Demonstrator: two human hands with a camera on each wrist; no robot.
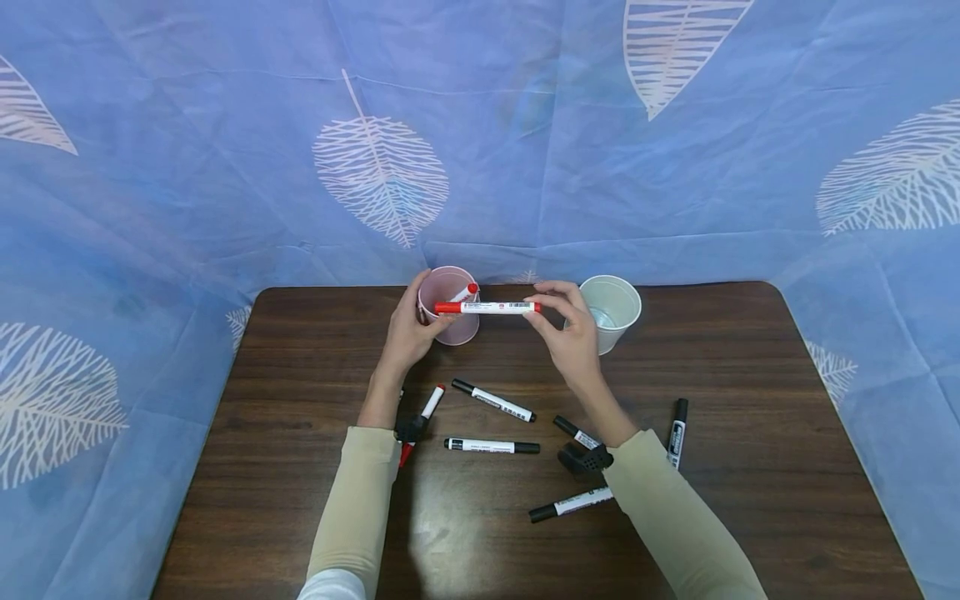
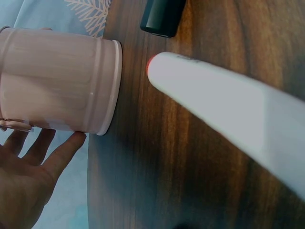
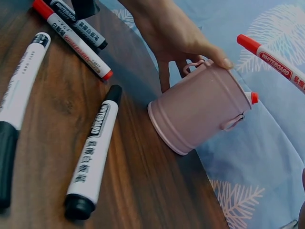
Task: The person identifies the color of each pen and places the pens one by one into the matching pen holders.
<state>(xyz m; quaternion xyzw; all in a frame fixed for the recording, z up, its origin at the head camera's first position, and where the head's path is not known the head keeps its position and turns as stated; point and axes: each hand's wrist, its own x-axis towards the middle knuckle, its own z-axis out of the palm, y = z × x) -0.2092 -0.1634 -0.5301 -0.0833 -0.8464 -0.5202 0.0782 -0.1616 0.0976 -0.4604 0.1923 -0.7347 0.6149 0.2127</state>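
Note:
My left hand [image 1: 411,327] grips a pink cup [image 1: 448,321] at the table's far edge; the right wrist view shows the thumb on the rim of this cup [image 3: 200,107] and fingers [image 3: 164,71] behind its wall. A red-capped marker [image 1: 467,292] stands inside it, its tip [image 3: 254,98] poking out. My right hand [image 1: 537,305] pinches the right end of a red whiteboard marker [image 1: 487,307], held level just above the pink cup's mouth. The same marker [image 3: 271,59] crosses the upper right of the right wrist view. The left wrist view shows the cup [image 2: 57,86] beside my palm [image 2: 28,171].
A white cup [image 1: 611,310] stands right of my right hand. Several black markers [image 1: 492,400] and one red marker [image 1: 429,406] lie loose on the dark wooden table [image 1: 750,467]. A leaf-print blue cloth [image 1: 480,125] hangs behind and at both sides.

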